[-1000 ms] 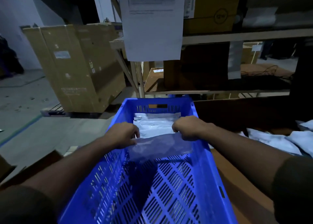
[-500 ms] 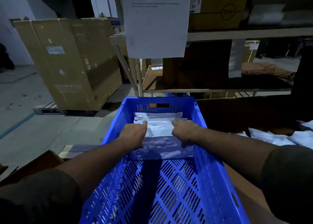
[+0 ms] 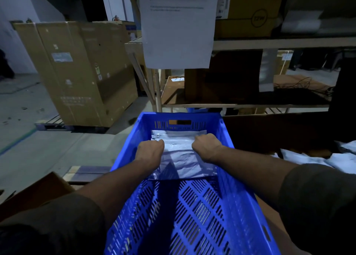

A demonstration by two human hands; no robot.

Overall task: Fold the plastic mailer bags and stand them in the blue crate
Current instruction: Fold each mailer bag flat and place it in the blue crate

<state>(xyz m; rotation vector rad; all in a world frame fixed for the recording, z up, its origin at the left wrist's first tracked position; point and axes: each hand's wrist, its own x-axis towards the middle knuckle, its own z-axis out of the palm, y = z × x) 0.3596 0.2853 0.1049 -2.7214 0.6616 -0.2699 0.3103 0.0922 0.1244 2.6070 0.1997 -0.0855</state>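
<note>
Both hands are down inside the blue crate point(image 3: 227, 158), each with fingers curled over the top edge of one folded mailer bag point(image 3: 185, 164): the left hand point(image 3: 149, 151) grips its upper left corner and the right hand point(image 3: 207, 147) its upper right corner, the two hands apart with the bag stretched between them. The bag stands nearly upright, leaning toward the stacked bags point(image 3: 179, 136) that fill the crate's 12 o'clock end, and its lower edge seems to sit on the slotted floor. The step in hand looks like seating this bag against the row. To do it well, keep both corners level so the fold stays flat, press the top edge toward 12 o'clock until it lies snug on the bag behind, and let the bottom edge slide forward so the bag does not bow or slump toward 6 o'clock. Thin plastic is slick and springy, so releasing both hands at once and straight upward should help; letting go of one corner first could let the fold open. More loose bags point(image 3: 335, 158) lie at 3 o'clock outside the crate, so the task appears well short of done.
</note>
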